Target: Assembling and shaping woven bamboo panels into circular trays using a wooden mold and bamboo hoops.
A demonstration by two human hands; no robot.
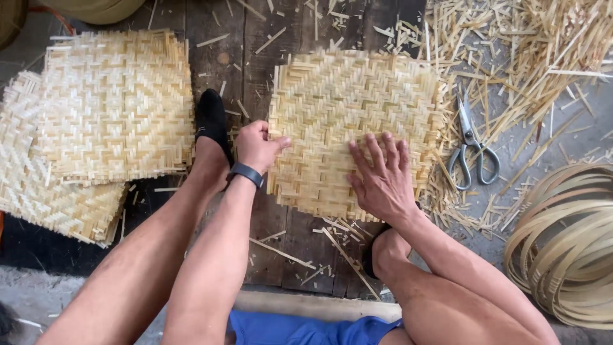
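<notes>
1. Bamboo strips, pale and flat, make up the woven mat [354, 131] lying on the dark wooden boards [223, 51] right in front of the seated person.
2. Left hand [257, 147] sits at the mat's left edge, fingers curled and pinching the ends of the strips there; a dark band is on that wrist.
3. Right hand [382, 176] lies flat on the mat's lower middle, fingers spread, pressing the weave down.
4. By the look of it, the weave is closed across the whole square, so the body of the mat seems done; the ragged strip ends all around the border look like what is left to tidy.
5. Over on the left, a stack of finished mats [96, 128] sits well apart from the one in hand, its own edges just as frayed.
6. Scissors [471, 144] lie just beside the mat's right edge, untouched, on a litter of cut strip scraps [511, 57].
7. Lower right, a coil of bamboo hoops [565, 243] rests near the right knee.
8. Room to move: the left foot in a dark sock [212, 124] is close against the mat's left side, so that edge is tight. The near edge has bare board with a few offcuts. The right edge is crowded by scissors and scraps, and the far edge runs into loose scraps too.
</notes>
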